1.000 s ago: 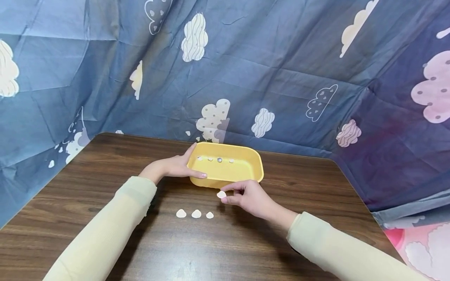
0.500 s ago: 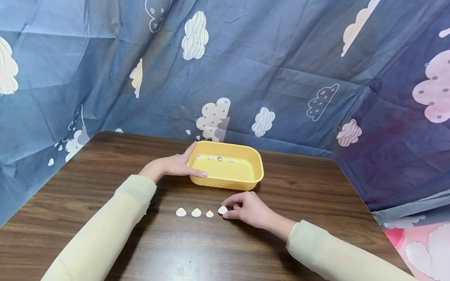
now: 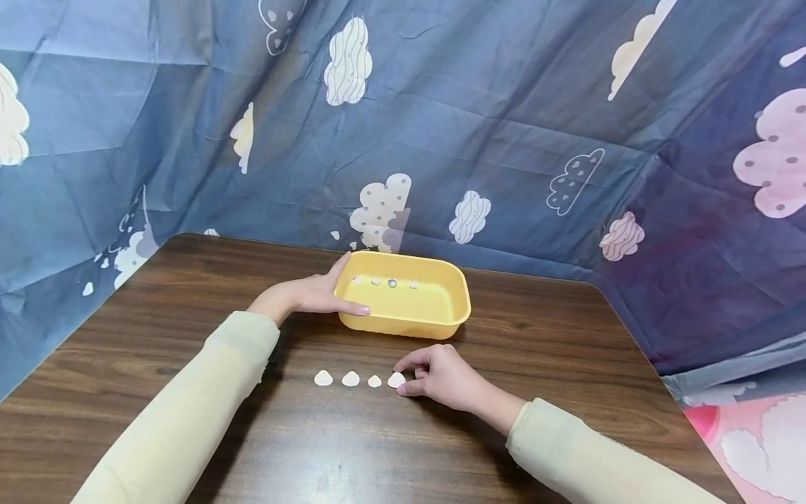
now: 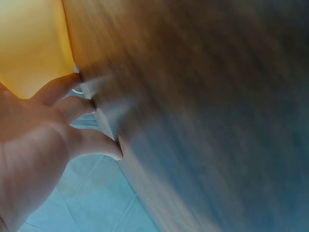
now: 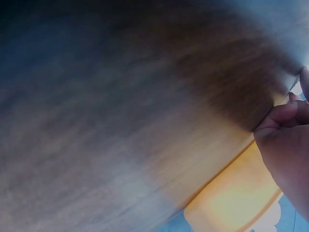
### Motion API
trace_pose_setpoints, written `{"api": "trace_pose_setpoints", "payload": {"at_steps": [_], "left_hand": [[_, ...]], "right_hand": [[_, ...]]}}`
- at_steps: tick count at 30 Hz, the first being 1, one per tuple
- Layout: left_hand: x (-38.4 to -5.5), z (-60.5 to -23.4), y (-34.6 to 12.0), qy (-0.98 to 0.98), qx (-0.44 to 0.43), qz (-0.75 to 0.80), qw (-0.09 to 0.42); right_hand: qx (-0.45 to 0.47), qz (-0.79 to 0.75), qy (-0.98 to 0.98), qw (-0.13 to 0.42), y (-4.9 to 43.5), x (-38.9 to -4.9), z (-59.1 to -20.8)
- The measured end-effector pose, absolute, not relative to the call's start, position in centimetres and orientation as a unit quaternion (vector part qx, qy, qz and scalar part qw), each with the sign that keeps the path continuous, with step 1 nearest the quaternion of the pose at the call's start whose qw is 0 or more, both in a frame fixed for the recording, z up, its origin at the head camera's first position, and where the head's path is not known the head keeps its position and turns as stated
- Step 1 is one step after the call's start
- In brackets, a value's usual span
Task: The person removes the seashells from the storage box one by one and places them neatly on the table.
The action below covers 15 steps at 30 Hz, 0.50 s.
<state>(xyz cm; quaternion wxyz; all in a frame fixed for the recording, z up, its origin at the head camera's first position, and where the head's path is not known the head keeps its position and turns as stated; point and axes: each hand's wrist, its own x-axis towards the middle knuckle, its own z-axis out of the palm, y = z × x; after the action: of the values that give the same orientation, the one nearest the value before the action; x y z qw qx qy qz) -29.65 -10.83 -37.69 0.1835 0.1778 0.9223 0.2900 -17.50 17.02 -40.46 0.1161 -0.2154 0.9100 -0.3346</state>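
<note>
Thumb and forefinger of the right hand (image 3: 441, 378) pinch a small white, fan-shaped, shell-like piece (image 3: 396, 380), which sits on the brown wood-grain table (image 3: 535, 336) at the right end of a row, beside three similar white pieces (image 3: 350, 379). Of the four, the one next to it looks smallest. The left hand (image 3: 315, 294) grips the left end of a yellow rounded-rectangular tub (image 3: 412, 329), probably plastic, its thumb over the near rim. Four small objects (image 3: 392, 283) lie in a line inside the tub, too small to identify; one looks darker and bluish.

The pinched piece is likely very light, stiff and a little slippery if its face is smooth; a thin edge could chip under hard pressure. It seems best held lightly by opposite edges, with just thumb and fingertip. The tub looks light and fairly rigid, so a hand across one end should be enough to steady it.

A second ago the piece was in the right hand's pinch just in front of the tub's near wall, with only three in the row; now it is nearer the person and level with them. The left hand's hold and the tub's place look unchanged.
</note>
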Motion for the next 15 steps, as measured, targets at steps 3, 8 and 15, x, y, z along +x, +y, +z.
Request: {"api": "trace_pose_setpoints", "payload": {"at_steps": [3,8,15], "left_hand": [[-29.61,-37.58,-10.89,0.922,0.178,0.289,0.186],[-29.51,-37.44,-10.91,0.921,0.178,0.292,0.189],[-29.58,-37.44,-10.91,0.916,0.185,0.302,0.186]], "right_hand": [[-0.216,-0.337,0.909,0.116,16.99,-17.55,-40.49],[-0.217,-0.341,0.908,0.114,16.91,-17.43,-40.44],[-0.207,-0.344,0.908,0.122,16.82,-17.46,-40.40]]}}
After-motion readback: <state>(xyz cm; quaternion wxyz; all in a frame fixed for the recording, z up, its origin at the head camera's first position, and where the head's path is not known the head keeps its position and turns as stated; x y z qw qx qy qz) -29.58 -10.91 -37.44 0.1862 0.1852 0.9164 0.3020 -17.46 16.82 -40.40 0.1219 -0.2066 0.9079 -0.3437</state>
